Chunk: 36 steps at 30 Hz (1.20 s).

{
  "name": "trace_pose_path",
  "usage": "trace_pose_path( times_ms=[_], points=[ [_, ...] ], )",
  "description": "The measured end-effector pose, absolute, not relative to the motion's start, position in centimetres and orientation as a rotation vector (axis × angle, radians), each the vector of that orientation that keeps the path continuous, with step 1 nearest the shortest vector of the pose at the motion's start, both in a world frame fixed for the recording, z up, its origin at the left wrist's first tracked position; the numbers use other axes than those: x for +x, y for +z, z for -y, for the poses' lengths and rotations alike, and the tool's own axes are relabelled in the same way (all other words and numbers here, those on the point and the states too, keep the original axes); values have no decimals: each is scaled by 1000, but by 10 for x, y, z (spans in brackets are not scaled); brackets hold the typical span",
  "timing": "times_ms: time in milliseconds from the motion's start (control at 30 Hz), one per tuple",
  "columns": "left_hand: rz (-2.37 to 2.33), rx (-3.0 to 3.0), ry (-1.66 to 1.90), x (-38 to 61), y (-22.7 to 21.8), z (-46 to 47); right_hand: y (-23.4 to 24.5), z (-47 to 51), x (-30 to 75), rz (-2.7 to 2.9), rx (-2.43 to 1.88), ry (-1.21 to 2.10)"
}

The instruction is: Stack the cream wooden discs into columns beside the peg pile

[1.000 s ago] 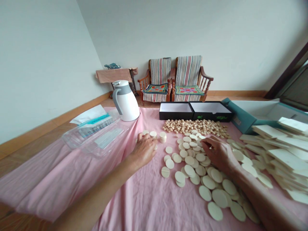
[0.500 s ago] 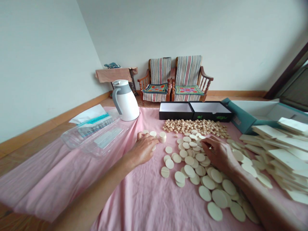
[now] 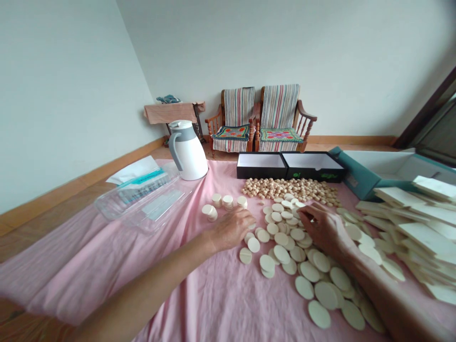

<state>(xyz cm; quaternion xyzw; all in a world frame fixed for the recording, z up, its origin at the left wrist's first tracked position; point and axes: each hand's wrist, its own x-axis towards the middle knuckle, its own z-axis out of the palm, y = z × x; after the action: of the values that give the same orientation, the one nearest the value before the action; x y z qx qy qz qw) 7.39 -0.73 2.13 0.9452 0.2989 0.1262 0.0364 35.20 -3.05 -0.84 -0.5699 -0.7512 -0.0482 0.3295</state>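
Since half a second ago, the left hand (image 3: 233, 229) has moved rightward off the short disc stacks (image 3: 228, 201) toward the loose wooden discs (image 3: 281, 238), uncovering the leaning stack (image 3: 213, 215) just beyond it on its left; the right hand (image 3: 318, 225) stays over the far part of the loose spread. The left fingers are curled downward at the near edge of that spread, where a pale disc edge shows by the fingertips; whether they grip it or only touch it, I cannot tell. The right hand has thumb and fingers bent close together with a small gap, and I cannot tell if a disc is between them. Most loose discs lie between the two hands and nearer the body than the right hand, many overlapping, so dragging one could slide its neighbours along or bring up two together. The leaning stack looks the likeliest to fall: its top disc sits well off the ones below, and a brush from the left knuckles could topple it. The stack just beyond the left fingers is also at risk if the wrist lifts carelessly. Soft folds in the pink tablecloth (image 3: 213, 294) under the left forearm could tug and tilt the stacks. Beyond the right hand, small wooden beads (image 3: 285, 186) border the discs, and a wide sweep could scatter them.
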Motion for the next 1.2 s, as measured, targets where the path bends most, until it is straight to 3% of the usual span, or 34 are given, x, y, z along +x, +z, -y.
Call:
trace_pose_path(
  times_ms=[400,567,767,1000,1200],
  points=[
    [-1304,2837,508,28,46,1,-6,31,352,1988,-1495,-124],
    [-1279,2825,494,24,40,2,-5,32,351,1979,-1497,-119],
    [-1318,2654,688,-6,66,-6,-6,32,350,1966,-1525,-103],
    [-1554,2461,480,-41,68,-10,-7,32,351,1979,-1513,-106],
    [-1483,2386,433,-34,54,-10,-9,31,353,1977,-1516,-106]
  ],
)
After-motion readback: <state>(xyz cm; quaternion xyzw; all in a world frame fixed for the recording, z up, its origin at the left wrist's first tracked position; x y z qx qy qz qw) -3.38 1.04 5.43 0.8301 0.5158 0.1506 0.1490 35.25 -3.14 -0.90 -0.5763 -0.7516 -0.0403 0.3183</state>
